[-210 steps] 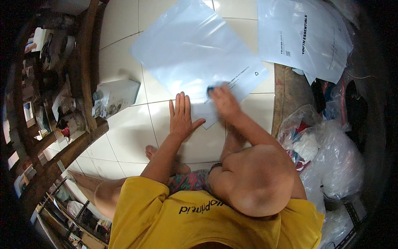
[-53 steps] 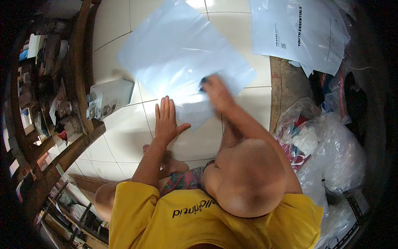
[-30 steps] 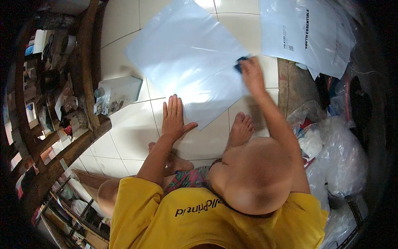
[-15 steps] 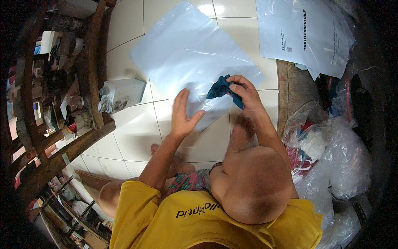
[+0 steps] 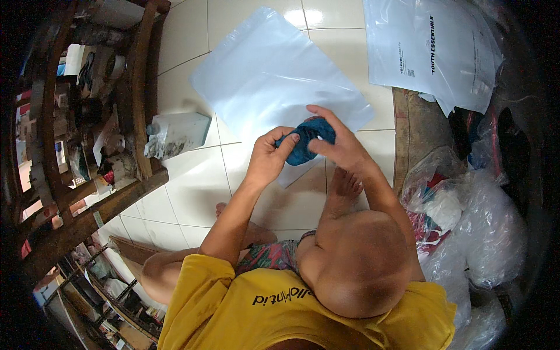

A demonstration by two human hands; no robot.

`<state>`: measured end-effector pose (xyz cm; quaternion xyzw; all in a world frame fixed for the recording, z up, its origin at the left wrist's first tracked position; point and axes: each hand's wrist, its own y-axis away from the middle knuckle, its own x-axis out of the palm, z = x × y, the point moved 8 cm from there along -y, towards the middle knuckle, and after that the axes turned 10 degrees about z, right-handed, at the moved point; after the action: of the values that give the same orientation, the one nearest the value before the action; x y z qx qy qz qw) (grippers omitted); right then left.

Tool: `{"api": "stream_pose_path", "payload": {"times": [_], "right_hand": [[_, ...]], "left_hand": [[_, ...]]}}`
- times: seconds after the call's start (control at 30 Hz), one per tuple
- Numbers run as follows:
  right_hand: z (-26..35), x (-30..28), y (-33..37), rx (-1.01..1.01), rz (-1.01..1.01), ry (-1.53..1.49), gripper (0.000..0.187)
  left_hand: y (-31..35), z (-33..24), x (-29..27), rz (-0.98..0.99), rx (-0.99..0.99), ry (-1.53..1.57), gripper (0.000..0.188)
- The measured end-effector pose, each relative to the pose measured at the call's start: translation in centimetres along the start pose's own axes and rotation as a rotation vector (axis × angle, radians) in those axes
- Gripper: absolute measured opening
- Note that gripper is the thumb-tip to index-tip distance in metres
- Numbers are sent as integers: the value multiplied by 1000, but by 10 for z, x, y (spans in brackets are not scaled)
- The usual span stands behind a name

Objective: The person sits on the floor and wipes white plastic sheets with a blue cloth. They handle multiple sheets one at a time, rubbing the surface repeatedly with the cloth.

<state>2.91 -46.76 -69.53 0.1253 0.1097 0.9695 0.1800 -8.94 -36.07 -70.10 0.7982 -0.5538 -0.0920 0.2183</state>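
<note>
A crumpled teal-blue cloth (image 5: pixel 297 153) is held up over the lower part of a pale plastic sheet (image 5: pixel 274 70). It bunches into a rounded, loop-like shape with a small gap showing through. My left hand (image 5: pixel 273 154) pinches its left edge between thumb and fingers. My right hand (image 5: pixel 341 143) is at the cloth's right side, its index finger and thumb spread apart around that edge. Whether the right fingertips touch the fabric is hard to tell. The sheet lies flat and slantwise on the tiled floor (image 5: pixel 186 198).
A plastic jug (image 5: pixel 178 135) lies by the wooden shelf frame (image 5: pixel 93 204) on the left. To the right are a printed white plastic bag (image 5: pixel 431 52), a brown cardboard-like edge (image 5: pixel 408 128) and clear plastic bags (image 5: pixel 490 227). My bent knee (image 5: pixel 361 262) rises near my right forearm.
The cloth has passed from my right hand's grip to my left hand's pinch. Both hands have come together around it, and the right fingers have spread. The cloth now looks rounder.
</note>
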Motion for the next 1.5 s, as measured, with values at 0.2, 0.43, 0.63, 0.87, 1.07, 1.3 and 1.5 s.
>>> {"api": "stream_pose_path", "payload": {"times": [0.2, 0.43, 0.63, 0.87, 1.07, 1.3, 1.5], "right_hand": [[-17, 1, -4, 133, 113, -101, 30], [-28, 0, -1, 88, -71, -152, 29], [-79, 11, 13, 230, -58, -271, 37], [-78, 30, 54, 488, 32, 204, 34], [-118, 36, 66, 248, 146, 165, 30], [-85, 46, 35, -76, 107, 647, 36], [-76, 109, -27, -270, 194, 879, 26]], "left_hand": [[0, -11, -13, -10, 73, 56, 18], [11, -11, -22, -176, 101, -194, 19], [19, 28, -7, -266, 14, 52, 40], [45, 99, 3, -192, -178, 31, 22], [59, 129, 35, 17, -281, 484, 14], [69, 115, -17, -197, -165, -377, 29], [56, 93, -45, -155, 50, -1110, 95]]}}
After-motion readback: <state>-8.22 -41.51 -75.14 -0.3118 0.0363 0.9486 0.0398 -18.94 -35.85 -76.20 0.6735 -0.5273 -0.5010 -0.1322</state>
